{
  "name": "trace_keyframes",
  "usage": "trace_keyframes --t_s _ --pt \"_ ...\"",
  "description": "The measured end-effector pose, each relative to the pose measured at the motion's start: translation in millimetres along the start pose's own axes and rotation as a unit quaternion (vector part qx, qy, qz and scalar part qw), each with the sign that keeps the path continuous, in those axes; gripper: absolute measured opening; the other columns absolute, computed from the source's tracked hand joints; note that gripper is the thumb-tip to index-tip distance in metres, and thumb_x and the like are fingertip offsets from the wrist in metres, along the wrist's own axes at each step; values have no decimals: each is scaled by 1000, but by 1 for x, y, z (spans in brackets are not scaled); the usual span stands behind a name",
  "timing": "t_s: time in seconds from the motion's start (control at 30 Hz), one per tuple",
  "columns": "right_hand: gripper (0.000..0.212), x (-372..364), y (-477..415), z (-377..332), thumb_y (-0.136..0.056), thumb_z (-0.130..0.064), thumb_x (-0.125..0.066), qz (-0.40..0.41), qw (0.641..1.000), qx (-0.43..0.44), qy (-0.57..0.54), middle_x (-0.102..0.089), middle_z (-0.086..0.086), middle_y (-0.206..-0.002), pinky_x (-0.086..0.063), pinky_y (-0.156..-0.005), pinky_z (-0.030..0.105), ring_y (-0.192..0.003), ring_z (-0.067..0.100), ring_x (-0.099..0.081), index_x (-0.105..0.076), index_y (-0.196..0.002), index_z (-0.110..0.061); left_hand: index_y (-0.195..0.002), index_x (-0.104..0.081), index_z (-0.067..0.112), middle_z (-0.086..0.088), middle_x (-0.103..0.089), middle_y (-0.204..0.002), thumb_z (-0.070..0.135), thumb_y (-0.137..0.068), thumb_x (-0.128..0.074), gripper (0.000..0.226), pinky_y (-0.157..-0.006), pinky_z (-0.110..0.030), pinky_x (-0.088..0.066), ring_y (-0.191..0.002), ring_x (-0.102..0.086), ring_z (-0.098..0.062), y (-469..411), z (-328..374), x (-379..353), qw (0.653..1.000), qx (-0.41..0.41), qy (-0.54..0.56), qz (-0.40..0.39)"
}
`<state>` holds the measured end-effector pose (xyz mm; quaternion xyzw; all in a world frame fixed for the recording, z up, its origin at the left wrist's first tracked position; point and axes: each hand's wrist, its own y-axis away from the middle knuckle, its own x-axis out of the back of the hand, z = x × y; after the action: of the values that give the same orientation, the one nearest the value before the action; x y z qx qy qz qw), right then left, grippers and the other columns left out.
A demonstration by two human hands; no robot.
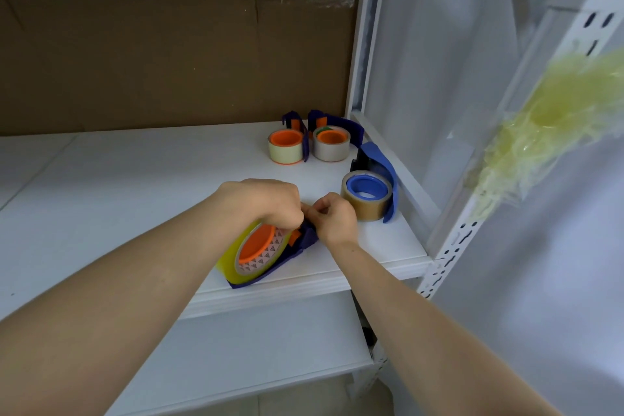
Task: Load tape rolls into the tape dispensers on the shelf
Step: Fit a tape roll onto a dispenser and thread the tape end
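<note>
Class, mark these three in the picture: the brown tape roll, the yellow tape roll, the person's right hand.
brown tape roll (366, 210), head view, brown outer side.
yellow tape roll (231, 258), head view, yellow outer band.
right hand (336, 217), head view, back of the hand.

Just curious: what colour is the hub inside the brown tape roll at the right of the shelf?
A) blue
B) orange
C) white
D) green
A: the brown tape roll is wound round a blue hub.
</note>
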<state>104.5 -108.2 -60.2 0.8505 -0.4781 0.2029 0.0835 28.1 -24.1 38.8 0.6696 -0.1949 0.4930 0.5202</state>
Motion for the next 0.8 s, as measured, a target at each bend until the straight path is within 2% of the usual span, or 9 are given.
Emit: trace_keyframes --t_s 0.13,0.2,0.27,0.33,0.37,0.47,0.57,0.7,0.8 --pt "26 1 3 -1 -83 -26 -67 -5 1000 0 -1 -51 -2 -67 -37 -56 23 -66 15 -48 -48 -74 -11 -111 -66 25 -2 -64 -113 27 -68 -51 46 -89 -37 -53 -99 -61 -24 0 3 1 999 -5 -12 -42" --pt "27 1 3 0 -83 -25 -67 -1 1000 0 -8 -48 -4 -65 -36 -53 22 -64 13 -46 -46 -72 -12 -101 -71 23 0 -68 -103 31 -62 -56 43 -86 -38 -55 -94 -63 -22 1 0 0 999 -13 22 -25" --pt "29 1 2 2 -82 -24 -69 5 1000 0 -14 -47 -5 -63 -36 -55 23 -59 9 -44 -46 -68 -14 -87 -75 15 -3 -71 -90 35 -57 -64 37 -82 -38 -53 -90 -63 -20 7 -8 3 979 -37 192 52" --pt "33 0 1 3 -80 -26 -72 16 999 -10 -36 -48 -6 -63 -39 -61 27 -58 7 -45 -45 -64 -19 -88 -74 10 -5 -69 -98 33 -64 -66 34 -83 -33 -47 -95 -61 -18 15 -21 9 915 -30 378 136" --pt "34 -1 2 2 -78 -26 -74 21 998 -16 -54 -49 -6 -63 -41 -62 28 -59 9 -46 -45 -63 -20 -90 -70 10 -5 -66 -99 33 -68 -63 33 -82 -31 -45 -94 -59 -18 18 -30 9 898 -2 412 155" --pt "32 -3 4 0 -77 -27 -75 36 995 -26 -89 -52 -4 -64 -45 -63 26 -62 11 -50 -47 -64 -20 -96 -61 18 -7 -63 -97 50 -80 -53 37 -82 -34 -48 -92 -60 -23 31 -55 -5 914 110 387 49" --pt "30 -4 5 -11 -77 -28 -75 60 990 -36 -126 -54 -4 -67 -44 -63 21 -67 12 -52 -48 -67 -19 -103 -63 20 -14 -68 -102 51 -82 -55 38 -81 -38 -53 -92 -65 -29 42 -63 -17 845 103 524 -36" --pt "28 2 1 -41 -76 -26 -76 80 988 7 -134 -56 -5 -66 -44 -63 20 -64 9 -53 -50 -69 -16 -109 -63 14 -16 -68 -105 38 -85 -55 35 -87 -41 -48 -91 -63 -30 49 -63 -25 761 44 646 -44" --pt "27 6 -4 -57 -76 -24 -77 85 987 40 -131 -56 -5 -65 -49 -66 24 -65 11 -55 -53 -70 -13 -112 -59 18 -13 -66 -106 34 -88 -53 30 -83 -38 -50 -93 -63 -28 55 -61 -32 749 29 662 -3"
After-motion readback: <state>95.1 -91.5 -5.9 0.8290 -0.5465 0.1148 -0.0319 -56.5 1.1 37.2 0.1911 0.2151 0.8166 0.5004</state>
